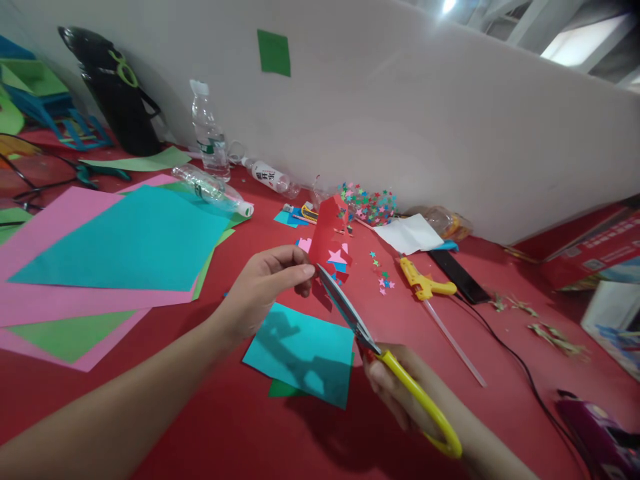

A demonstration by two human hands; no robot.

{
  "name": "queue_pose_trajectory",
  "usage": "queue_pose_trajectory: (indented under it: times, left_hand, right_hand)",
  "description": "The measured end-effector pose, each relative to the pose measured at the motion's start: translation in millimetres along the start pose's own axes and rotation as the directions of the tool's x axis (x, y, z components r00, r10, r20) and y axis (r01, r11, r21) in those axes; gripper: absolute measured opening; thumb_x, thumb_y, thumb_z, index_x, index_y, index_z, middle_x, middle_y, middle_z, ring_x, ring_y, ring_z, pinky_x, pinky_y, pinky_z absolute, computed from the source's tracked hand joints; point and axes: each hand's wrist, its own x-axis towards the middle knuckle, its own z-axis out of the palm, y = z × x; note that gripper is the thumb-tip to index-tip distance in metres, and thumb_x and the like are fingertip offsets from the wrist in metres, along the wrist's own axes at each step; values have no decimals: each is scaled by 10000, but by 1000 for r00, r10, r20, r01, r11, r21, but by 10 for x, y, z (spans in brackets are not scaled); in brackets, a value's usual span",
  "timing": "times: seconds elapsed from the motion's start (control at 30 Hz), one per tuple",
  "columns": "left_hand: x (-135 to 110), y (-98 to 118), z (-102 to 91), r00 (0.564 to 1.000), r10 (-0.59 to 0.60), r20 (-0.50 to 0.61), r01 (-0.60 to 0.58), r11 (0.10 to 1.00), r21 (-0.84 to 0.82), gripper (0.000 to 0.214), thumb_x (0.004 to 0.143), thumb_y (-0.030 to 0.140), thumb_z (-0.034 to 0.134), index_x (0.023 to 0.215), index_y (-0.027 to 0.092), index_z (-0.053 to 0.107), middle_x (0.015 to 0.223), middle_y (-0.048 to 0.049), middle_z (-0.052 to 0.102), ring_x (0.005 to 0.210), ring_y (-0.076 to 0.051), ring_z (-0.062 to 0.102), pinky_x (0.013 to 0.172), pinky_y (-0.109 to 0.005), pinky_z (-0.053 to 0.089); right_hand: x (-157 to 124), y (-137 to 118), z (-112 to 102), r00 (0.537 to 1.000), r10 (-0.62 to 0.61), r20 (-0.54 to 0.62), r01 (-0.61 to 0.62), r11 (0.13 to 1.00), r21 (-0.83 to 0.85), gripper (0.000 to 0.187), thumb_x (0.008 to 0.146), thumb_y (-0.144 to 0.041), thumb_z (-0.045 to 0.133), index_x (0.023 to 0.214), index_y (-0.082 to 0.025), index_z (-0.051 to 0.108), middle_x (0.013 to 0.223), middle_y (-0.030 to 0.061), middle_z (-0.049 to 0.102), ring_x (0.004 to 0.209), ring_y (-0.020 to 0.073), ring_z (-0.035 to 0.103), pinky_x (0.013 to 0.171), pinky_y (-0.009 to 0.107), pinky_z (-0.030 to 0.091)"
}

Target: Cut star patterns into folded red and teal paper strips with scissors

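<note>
Left hand (267, 288) pinched folded red paper (329, 232), upright beyond its fingertips; right hand (400, 393) gripped yellow-handled scissors (361, 328), tips at the paper's lower edge.

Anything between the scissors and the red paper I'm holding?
Nothing visible. The scissors in the right hand reach the lower edge of the red paper, where the left hand pinches it. Its fingertips sit right beside the blade tip.

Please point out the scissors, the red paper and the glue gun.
scissors (350, 313), head view, on the blades.
red paper (327, 233), head view, on its upright face.
glue gun (425, 285), head view, on its yellow body.
</note>
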Motion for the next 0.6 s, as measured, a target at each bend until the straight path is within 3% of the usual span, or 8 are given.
queue_pose_trajectory:
  times: [0.23, 0.6]
  left_hand:
    - [-7, 2, 45, 999, 2, -33, -4, 999, -46, 101, 772, 177, 645, 674, 180, 623, 612, 36, 586, 587, -88, 524, 592, -211, 429]
    - [-7, 31, -8, 1000, -15, 7, 15, 1000, -10, 106, 762, 168, 648, 661, 179, 617, 594, 40, 570, 562, -85, 514, 553, -206, 418]
  right_hand:
    - [-2, 0, -20, 1000, -9, -4, 9, 999, -36, 562, 756, -777, 389, 674, -220, 391, 355, -87, 352, 308, 70, 308, 342, 194, 210]
    - [-45, -70, -55, 999, 49, 9, -49, 997, -55, 502, 788, -696, 449, 645, -214, 456, 402, -49, 391, 352, 99, 379, 365, 227, 252]
